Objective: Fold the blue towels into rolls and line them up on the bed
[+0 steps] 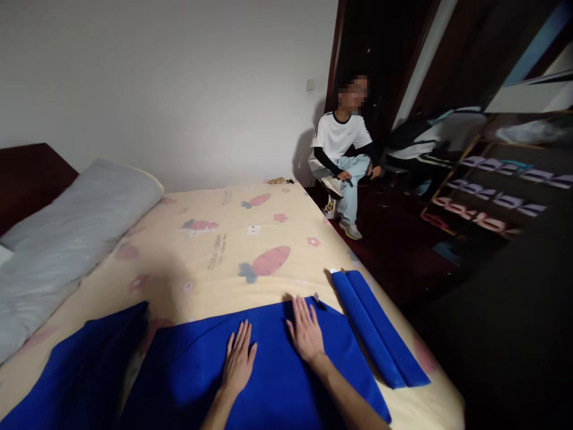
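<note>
Open, your left hand and right hand likely keep blue cloth flat near the right edge of the bed.

Location type: bedroom; whether in a house or a dormitory cannot be determined. Primary indicator: a bed covered by a cream sheet printed with carrots and flowers. A grey pillow lies at the left, next to a dark headboard. The plain, pale wall carries a small plate near a dark door frame. Secondary indicator: a tiered rack at the right, holding rows of footwear.
</note>
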Demonstrator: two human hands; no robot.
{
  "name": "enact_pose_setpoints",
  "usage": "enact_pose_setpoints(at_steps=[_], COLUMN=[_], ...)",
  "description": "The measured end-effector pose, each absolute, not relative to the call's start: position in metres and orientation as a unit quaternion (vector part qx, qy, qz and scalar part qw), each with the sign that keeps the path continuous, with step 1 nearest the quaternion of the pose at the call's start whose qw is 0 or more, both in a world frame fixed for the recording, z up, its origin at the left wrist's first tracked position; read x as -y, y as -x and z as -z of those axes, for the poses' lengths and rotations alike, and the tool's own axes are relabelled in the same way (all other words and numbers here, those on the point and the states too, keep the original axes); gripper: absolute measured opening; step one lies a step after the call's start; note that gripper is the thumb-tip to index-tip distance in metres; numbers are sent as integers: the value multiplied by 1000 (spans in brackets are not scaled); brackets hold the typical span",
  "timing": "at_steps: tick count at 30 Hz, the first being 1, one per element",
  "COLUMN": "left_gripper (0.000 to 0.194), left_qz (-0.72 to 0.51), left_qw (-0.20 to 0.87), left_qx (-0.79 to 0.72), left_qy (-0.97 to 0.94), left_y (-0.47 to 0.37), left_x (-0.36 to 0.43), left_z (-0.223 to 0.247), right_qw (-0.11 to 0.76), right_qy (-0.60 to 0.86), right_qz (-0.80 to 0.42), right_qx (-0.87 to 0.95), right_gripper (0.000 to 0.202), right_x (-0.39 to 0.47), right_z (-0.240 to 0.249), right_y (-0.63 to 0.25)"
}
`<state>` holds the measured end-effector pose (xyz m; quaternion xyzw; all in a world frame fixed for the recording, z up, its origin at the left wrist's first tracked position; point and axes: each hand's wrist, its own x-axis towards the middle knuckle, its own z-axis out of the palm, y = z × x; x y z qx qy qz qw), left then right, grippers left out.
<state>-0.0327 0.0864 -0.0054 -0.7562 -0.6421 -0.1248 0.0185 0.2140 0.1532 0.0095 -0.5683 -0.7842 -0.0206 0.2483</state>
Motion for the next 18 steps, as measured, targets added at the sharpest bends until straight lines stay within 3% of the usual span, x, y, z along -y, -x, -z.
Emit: enact_pose_setpoints(at_steps=[5,13,18], left_gripper=[56,55,57], left_qz=[86,56,0], left_qw=[50,105,40], left_qx=[620,763,823], left_qy=[778,635,566], left_y=[42,162,215], left_x=[-86,-75,-75], left_z=[3,-2,-15], right_qw=[219,172,164], right_qy=[465,478,475], right_qz=[-75,-154,-161], right_qx=[855,848,849], right_gripper=[57,56,56], right_x=[-117,-114,-112], right_z=[-16,-11,-17], right_y=[-141,-140,-139])
